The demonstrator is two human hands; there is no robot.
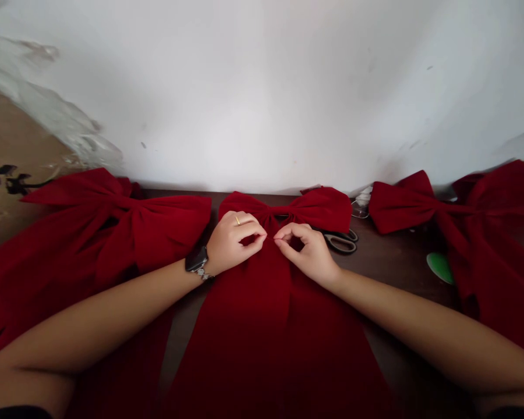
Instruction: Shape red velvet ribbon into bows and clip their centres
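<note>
Looking down from the head: seeing the middle bow (pixel 283 302) lying on a dark table (pixel 390 256), directly beneath both hands. Showing deep red, matte cloth; spreading two full loops sideways near the wall (pixel 262 105), gathering tightly between them, and trailing broad, smooth tails toward the wearer, past the lower edge of view. Pinching narrow at the fingertips with the left hand (pixel 233 241), just below the gathers; pinching likewise with the right hand (pixel 310 253), tips nearly meeting. Perhaps gripping something thin and red, too small to tell. Seeing scissors (pixel 343 241) lying partly under the right loop, a left bow (pixel 117 233) and a right bow (pixel 498 198) flanking, and a green disc (pixel 440 266) beside the latter. Noticing a brown box (pixel 21 139) at far left, bearing black marks, with clear plastic (pixel 65 113) draping along its edge; keeping any contents out of sight.
</note>
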